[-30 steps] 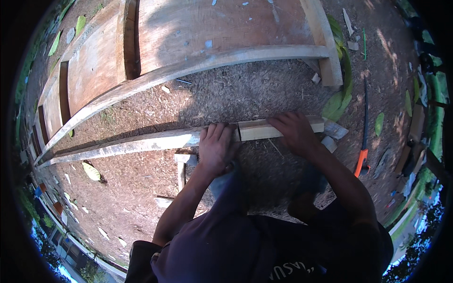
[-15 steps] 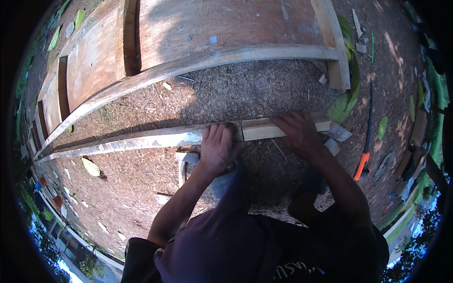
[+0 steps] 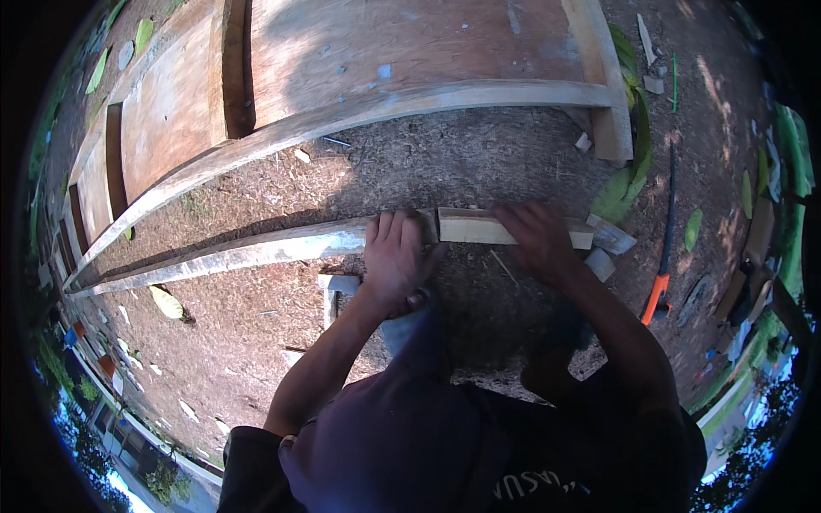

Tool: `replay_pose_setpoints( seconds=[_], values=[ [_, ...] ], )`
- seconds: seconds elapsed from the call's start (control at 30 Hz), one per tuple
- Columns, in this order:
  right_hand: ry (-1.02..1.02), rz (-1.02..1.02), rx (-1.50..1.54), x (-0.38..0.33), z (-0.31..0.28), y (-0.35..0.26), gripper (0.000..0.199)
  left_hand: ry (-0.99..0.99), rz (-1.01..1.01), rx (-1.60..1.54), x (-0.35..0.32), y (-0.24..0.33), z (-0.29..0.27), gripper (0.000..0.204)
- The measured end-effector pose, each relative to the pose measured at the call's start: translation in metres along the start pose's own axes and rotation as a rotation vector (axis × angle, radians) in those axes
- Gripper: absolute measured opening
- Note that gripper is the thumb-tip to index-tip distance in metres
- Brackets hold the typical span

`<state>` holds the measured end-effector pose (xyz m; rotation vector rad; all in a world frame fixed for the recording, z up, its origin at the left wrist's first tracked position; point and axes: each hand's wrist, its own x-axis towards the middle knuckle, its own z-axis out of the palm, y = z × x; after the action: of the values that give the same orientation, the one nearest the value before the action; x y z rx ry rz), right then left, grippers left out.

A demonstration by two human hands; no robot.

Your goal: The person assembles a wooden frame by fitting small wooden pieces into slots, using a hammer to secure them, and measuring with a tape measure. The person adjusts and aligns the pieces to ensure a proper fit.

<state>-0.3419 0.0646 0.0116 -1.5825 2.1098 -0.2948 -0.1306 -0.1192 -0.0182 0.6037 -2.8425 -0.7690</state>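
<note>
1. Head view: the left hand (image 3: 395,256) was curled over the near end of a long beam (image 3: 299,245), fingers bent across its upper face; the thumb side was blurred.
2. The right hand (image 3: 540,239) was bent down over a short block (image 3: 469,227) of paler wood, gripping it from above, its fingers slightly blurred.
3. Beam and block lay end to end across the person's front, a dark seam between them; whether the ends touched could not be told.
4. By judgement, the block could slip out of line if the right hand pressed unevenly; a finger could be pinched at the seam if the ends were pushed together; rough edges could leave splinters.
5. Hands numbered two, one to each piece of wood; there was one beam and one block.
6. Just beside the block's right end lay two offcuts, an upper one (image 3: 611,237) and a lower one (image 3: 600,265).
7. Farther right lay one orange-handled tool (image 3: 656,299) with a long dark blade.
8. Beyond the hands lay one large wooden frame (image 3: 402,94), with at least three crosspieces (image 3: 231,68) visible.
9. Out left, one yellowish leaf (image 3: 166,303) lay on the ground.
</note>
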Motion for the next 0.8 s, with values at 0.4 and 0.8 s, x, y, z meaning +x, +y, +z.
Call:
replay_pose_setpoints(
  seconds=[0.4, 0.8],
  values=[
    [-0.054, -0.069, -0.066, -0.004, -0.007, 0.008, 0.062, 0.055, 0.012, -0.04, -0.008, 0.014, 0.001, 0.039],
    [-0.218, -0.102, -0.103, 0.004, 0.016, 0.024, 0.062, 0.071, 0.004, -0.029, -0.02, 0.015, 0.013, 0.026]
  ],
)
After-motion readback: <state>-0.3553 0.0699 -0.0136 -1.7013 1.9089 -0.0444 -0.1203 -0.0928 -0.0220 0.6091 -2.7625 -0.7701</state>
